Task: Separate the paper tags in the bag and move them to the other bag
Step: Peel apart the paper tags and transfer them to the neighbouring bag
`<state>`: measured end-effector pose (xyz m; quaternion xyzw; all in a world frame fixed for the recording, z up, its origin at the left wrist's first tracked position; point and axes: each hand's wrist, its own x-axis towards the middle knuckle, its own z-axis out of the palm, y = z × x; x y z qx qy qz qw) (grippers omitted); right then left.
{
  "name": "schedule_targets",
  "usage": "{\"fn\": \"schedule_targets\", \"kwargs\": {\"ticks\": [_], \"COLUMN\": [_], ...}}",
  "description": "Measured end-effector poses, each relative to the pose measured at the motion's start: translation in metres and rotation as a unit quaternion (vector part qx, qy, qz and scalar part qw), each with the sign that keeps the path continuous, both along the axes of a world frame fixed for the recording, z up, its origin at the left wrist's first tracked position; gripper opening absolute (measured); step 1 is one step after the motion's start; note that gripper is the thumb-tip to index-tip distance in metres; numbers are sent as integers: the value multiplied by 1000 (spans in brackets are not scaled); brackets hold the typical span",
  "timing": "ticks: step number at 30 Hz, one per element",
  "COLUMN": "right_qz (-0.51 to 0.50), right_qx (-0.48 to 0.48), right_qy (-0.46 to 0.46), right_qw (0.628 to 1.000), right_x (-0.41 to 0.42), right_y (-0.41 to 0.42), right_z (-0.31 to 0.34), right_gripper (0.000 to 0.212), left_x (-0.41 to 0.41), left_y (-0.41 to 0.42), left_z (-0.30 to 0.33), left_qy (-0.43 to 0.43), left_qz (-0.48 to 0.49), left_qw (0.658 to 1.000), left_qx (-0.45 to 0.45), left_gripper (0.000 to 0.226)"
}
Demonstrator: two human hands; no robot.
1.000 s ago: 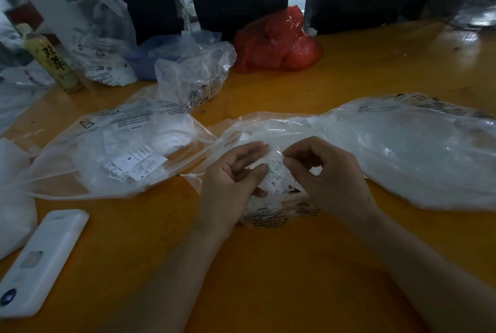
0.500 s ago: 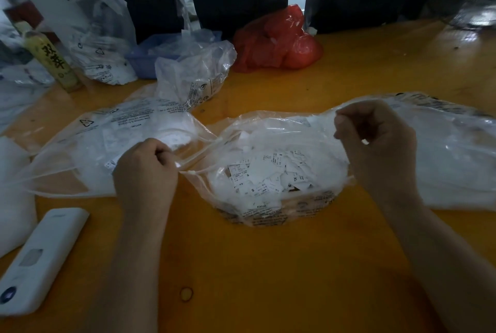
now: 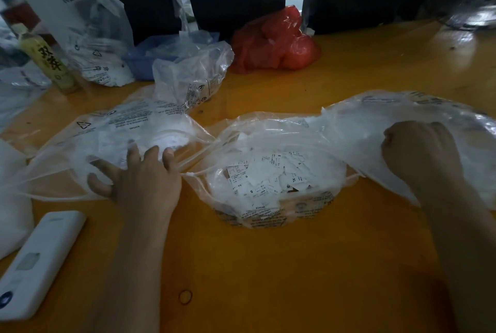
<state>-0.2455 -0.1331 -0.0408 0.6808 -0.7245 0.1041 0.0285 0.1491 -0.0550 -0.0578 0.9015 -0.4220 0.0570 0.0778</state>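
The pile of paper tags (image 3: 271,179) sits in the open middle bag (image 3: 273,214) on the orange table (image 3: 268,279), and it lies between the two hands: to the right of the left hand (image 3: 139,179) and to the left of, and a little nearer the body than, the right hand (image 3: 421,152). The left hand lies with its fingers spread and fairly straight over the mouth of the left bag (image 3: 107,131), pressing the plastic down; whether it has let go of a tag there I cannot tell, since nothing shows between its fingers. The right hand is curled into a loose fist over the right bag (image 3: 402,112), its fingertips hidden on the far side, so whether it pinches a tag or the plastic I cannot tell. The left hand looks the nearer of the two to the pile, just beside the middle bag's drawn-out edge. The heap spreads wider from left to right than front to back, so either hand would reach inward toward the middle for the next tags, I judge.
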Motion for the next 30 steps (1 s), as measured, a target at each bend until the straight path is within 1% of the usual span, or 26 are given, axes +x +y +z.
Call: {"fn": "schedule_targets", "kwargs": {"ticks": [1,2,4,6,8,9,11,13,15,17,19,21,22,24,27,28,29,30], "right_qz": [1,1,0,-9,-35,-46,-44,-26,1,66,173,243,272,338,400,405,406,405], "right_qx": [26,43,45,8,-29,-46,-84,-154,-240,-281,-258,-170,-135,-117,-118,-116,-112,-109], "right_qy": [25,39,46,30,-22,-42,-52,-62,-117,-214,-333,-448,-475,-463,-439,-437,-435,-431], "right_qw": [999,998,998,999,999,997,994,986,964,933,890,843,826,811,796,795,796,799], "right_x": [-2,-2,-2,-2,-2,-1,-1,1,7,23,44,67,77,95,107,109,110,111], "right_y": [-1,-3,-3,-4,-5,-5,-4,-2,2,10,21,34,40,46,48,48,48,48], "right_z": [-1,-2,-5,-5,-3,-1,2,4,8,11,10,3,-1,-10,-19,-21,-22,-23], "right_gripper": [21,24,22,19,20,21,26,25,18,16,13,12,13,14,21,23,23,23], "left_x": [-4,-8,-17,-26,-37,-42,-52,-62,-72,-83,-94,-102,-106,-110,-111,-110,-109,-107], "left_y": [2,3,4,4,3,2,2,2,2,3,7,11,14,17,15,13,12,10], "left_z": [0,-1,-3,-5,-8,-9,-11,-11,-10,-9,-8,-9,-9,-9,-9,-8,-7,-7], "left_qy": [-6,-17,-41,-51,-46,-43,-37,-15,43,121,213,319,380,479,575,610,644,675], "left_qz": [-7,-15,-32,-63,-111,-133,-169,-208,-267,-336,-386,-405,-402,-379,-328,-307,-286,-266], "left_qw": [1000,998,990,978,965,958,947,935,915,880,843,809,791,757,721,704,683,660], "left_qx": [-29,-63,-133,-190,-233,-249,-270,-285,-301,-312,-308,-281,-261,-231,-205,-197,-194,-195], "left_gripper": [56,50,42,37,34,35,37,40,46,44,39,37,39,47,58,58,52,42]}}
